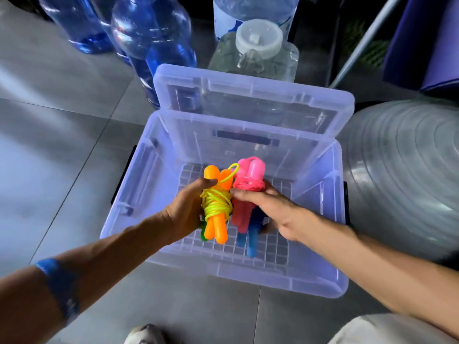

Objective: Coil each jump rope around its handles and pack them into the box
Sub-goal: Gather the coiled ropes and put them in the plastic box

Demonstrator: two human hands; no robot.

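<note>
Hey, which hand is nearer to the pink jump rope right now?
Right. The right hand is gripping the pink jump rope over the box; the left hand is beside it, holding the orange jump rope.

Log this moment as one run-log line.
left hand: holds orange-handled rope | right hand: holds pink-handled rope | both over open box

One head-worn camera here, looking forward and steeply down from close range, straight into the open clear box on the tiled floor.
</note>
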